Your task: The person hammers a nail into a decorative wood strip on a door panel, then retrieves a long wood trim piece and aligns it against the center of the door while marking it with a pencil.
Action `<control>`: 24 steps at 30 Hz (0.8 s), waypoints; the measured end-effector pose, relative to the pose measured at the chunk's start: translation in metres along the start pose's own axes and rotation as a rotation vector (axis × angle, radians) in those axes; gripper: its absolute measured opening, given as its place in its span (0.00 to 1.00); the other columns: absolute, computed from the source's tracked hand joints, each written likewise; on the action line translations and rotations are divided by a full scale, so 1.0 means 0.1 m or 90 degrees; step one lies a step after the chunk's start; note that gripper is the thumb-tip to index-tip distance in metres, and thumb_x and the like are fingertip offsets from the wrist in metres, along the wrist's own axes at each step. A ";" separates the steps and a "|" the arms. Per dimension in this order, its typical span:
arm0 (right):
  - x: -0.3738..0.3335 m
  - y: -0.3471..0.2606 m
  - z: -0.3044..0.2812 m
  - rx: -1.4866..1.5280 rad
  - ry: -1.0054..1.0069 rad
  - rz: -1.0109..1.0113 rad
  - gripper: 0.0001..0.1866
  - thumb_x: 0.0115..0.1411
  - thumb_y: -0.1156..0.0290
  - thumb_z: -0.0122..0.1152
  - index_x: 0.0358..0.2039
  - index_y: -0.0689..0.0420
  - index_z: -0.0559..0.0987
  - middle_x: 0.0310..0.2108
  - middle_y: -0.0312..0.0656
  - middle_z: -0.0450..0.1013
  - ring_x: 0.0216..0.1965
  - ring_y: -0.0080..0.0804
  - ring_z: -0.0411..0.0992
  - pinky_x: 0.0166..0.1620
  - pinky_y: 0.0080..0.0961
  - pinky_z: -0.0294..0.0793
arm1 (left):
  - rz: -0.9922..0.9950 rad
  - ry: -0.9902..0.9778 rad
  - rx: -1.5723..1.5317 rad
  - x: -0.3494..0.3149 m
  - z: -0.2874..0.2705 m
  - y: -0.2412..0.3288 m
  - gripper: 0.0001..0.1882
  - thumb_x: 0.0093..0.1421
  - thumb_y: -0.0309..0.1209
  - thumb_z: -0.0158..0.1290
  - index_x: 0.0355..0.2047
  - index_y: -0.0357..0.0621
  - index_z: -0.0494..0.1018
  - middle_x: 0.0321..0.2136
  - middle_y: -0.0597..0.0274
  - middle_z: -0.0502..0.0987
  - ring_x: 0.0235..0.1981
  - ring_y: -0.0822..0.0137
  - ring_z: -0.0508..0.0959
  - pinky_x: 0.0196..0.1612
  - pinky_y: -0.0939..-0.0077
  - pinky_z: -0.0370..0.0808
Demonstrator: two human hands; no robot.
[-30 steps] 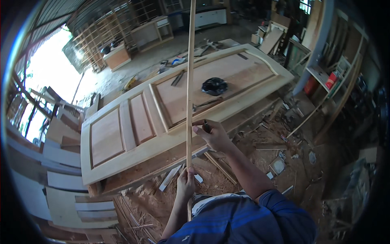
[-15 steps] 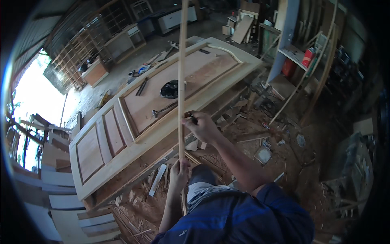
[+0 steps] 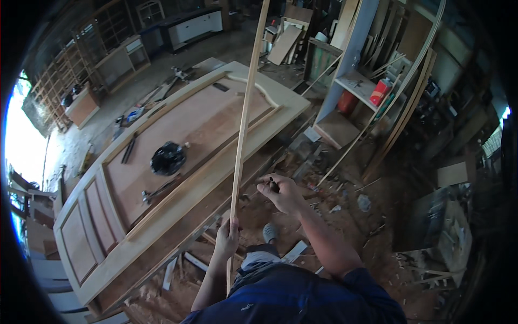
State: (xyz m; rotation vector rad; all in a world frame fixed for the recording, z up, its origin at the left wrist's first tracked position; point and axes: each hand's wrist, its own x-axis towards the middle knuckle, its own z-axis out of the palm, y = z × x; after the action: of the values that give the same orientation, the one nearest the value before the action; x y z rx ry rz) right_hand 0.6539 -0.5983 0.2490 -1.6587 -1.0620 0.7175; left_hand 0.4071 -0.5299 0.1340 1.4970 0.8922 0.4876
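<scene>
My left hand (image 3: 227, 237) is wrapped round a long, thin wooden strip (image 3: 245, 119), which rises past the top of the picture and leans slightly right. To the right of the strip, apart from it, my right hand (image 3: 284, 195) is closed on a small dark object (image 3: 274, 185) whose kind I cannot make out. Beyond both hands lies a large panelled wooden door (image 3: 197, 116) on a low support. On its panel rest a hammer (image 3: 162, 190), a black plastic bag (image 3: 168, 158) and a dark tool (image 3: 128, 149).
Offcuts and sawdust cover the floor (image 3: 329, 232) around my foot. At the right stands a shelf unit (image 3: 329, 102) holding a red can (image 3: 380, 92), with long strips (image 3: 402, 119) leaning by it. Cabinets (image 3: 197, 29) stand at the back.
My right hand has moved away from the strip, to the right. The strip now tilts more to the right at its top. The view has turned, so the door appears farther left.
</scene>
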 end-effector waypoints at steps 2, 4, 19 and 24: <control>0.34 0.15 -0.28 0.005 0.044 -0.027 0.15 0.72 0.61 0.65 0.49 0.59 0.85 0.27 0.27 0.75 0.28 0.14 0.68 0.34 0.21 0.69 | 0.016 -0.016 0.003 0.41 0.27 0.18 0.29 0.79 0.55 0.42 0.33 0.41 0.74 0.16 0.73 0.67 0.16 0.80 0.65 0.20 0.78 0.61; 0.76 0.21 -0.58 0.012 0.092 -0.141 0.17 0.76 0.59 0.59 0.49 0.59 0.85 0.25 0.27 0.72 0.25 0.15 0.66 0.31 0.21 0.66 | 0.055 -0.022 0.017 0.81 0.46 0.24 0.29 0.79 0.54 0.43 0.33 0.42 0.74 0.16 0.73 0.67 0.17 0.79 0.65 0.21 0.78 0.60; 2.24 -1.02 -2.24 -0.138 -0.184 -0.526 0.05 0.65 0.74 0.70 0.37 0.61 0.88 0.31 0.42 0.83 0.34 0.31 0.80 0.45 0.31 0.79 | -0.189 -0.257 -0.153 1.07 0.72 0.64 0.45 0.71 0.74 0.35 0.27 0.41 0.76 0.18 0.66 0.73 0.19 0.73 0.74 0.24 0.78 0.71; 2.44 -1.10 -2.32 -0.093 -0.445 -0.515 0.07 0.57 0.80 0.65 0.36 0.63 0.88 0.29 0.44 0.83 0.34 0.36 0.81 0.42 0.30 0.79 | -0.196 -0.131 -0.177 0.72 0.90 0.78 0.41 0.71 0.69 0.44 0.22 0.42 0.75 0.18 0.67 0.74 0.17 0.74 0.73 0.22 0.76 0.70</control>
State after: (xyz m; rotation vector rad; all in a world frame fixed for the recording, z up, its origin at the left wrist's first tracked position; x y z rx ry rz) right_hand 0.9230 -0.4647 0.4360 -0.9206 -2.1453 0.6725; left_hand 0.5376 -0.5267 0.1812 1.1101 0.8368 0.2151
